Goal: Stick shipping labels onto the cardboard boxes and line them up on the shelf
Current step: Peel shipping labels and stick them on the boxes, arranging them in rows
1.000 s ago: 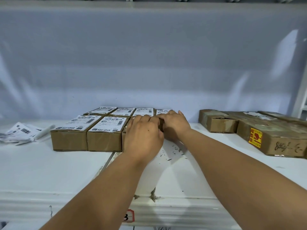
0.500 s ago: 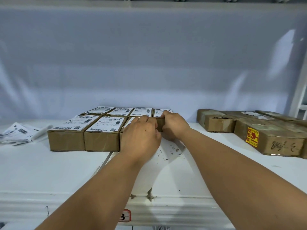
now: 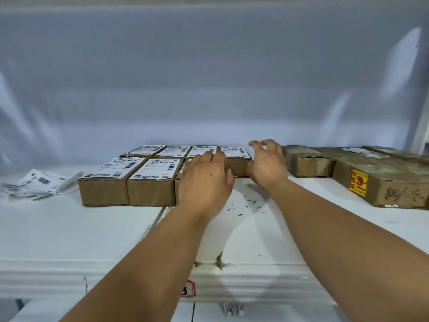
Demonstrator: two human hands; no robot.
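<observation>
labelled boxes (image 3: 152,182) | two adjacent rows | on shelf (image 3: 69,228) | loose labels (image 3: 34,184) left

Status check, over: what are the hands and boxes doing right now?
Left hand flat on third front-row box. Right hand free, fingers loosely curled, beside back-row end box. Bigger boxes sit apart to the right.

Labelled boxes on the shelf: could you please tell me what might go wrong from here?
The left hand lies on a front-row box; a push might slide it out of line. The right hand, hovering close beside the end back-row box, might knock it askew.
</observation>
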